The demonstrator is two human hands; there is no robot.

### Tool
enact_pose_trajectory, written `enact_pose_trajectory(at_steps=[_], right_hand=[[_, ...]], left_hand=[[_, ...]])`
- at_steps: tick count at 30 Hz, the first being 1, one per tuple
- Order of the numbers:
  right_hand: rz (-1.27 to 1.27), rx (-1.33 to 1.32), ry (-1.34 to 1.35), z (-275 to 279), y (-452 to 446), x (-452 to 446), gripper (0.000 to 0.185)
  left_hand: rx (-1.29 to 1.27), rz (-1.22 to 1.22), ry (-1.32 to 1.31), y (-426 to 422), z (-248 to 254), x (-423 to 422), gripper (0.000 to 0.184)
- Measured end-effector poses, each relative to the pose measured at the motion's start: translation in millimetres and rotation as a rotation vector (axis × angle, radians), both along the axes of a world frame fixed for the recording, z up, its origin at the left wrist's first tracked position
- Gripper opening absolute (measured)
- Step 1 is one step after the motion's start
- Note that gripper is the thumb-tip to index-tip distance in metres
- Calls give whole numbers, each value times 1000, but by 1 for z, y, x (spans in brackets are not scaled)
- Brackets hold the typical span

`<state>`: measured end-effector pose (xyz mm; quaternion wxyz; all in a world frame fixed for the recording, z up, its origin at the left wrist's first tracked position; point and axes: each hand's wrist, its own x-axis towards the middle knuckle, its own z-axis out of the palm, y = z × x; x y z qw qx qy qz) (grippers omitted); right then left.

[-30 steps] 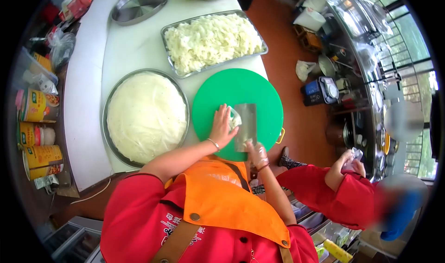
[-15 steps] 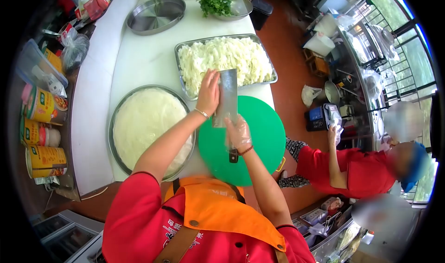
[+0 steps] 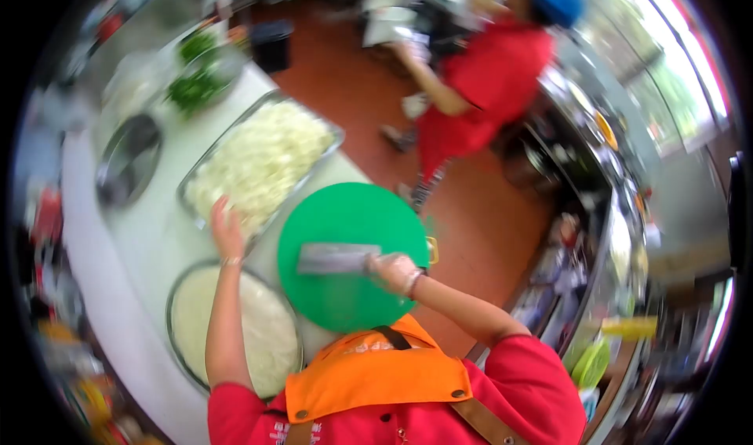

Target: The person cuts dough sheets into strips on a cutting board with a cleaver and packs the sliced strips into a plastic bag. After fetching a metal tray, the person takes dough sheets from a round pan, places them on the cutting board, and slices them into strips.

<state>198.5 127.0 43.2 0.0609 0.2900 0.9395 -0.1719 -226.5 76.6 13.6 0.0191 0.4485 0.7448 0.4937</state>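
My right hand, in a clear glove, grips a wide cleaver by its handle. The blade lies over the round green board. My left hand is at the near left edge of the metal tray heaped with chopped pale vegetable; its fingers are apart and blurred, with nothing seen in them. Below it, a round pan holds a pale, smooth mass, partly behind my left forearm.
An empty round pan and a bowl with green herbs stand on the white counter. A person in red stands beyond the board. Shelves line the right side. A black bin stands past the counter.
My view has swung round and blurred. My left hand has left the blade and moved toward the tray's near edge. The cleaver is back over the board, turned sideways. The other person has moved.
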Motion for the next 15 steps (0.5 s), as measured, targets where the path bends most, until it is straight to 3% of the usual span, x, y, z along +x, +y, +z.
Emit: enact_pose_trajectory(at_steps=[2, 3, 4, 5, 7, 8, 10, 13, 15], right_hand=[[-35, -111, -58, 6, -10, -9, 56], [-53, -163, -96, -17, -14, -11, 57], [-51, -152, -21, -15, -19, -11, 52], [-129, -32, 177, -50, -25, -11, 51], [-128, -20, 344, -48, -30, -10, 43], [-148, 4, 359, -43, -33, -3, 39], [-159, 30, 392, -22, -40, -5, 30], [-274, 7, 449, 6, -55, 8, 18], [-335, -32, 414, 7, -58, 18, 18]], left_hand=[[41, -159, -327, 0, 38, 14, 31], [104, -264, -525, -7, 74, 35, 33], [144, -357, -562, -14, 105, 52, 35], [181, -432, -662, -21, 120, 56, 38], [305, -492, -717, -42, 157, 62, 42], [379, -506, -708, -50, 172, 69, 44], [676, -915, -966, -61, 223, 94, 46], [962, -1023, -1140, -67, 289, 177, 30], [934, -1267, -1132, -63, 284, 180, 59]])
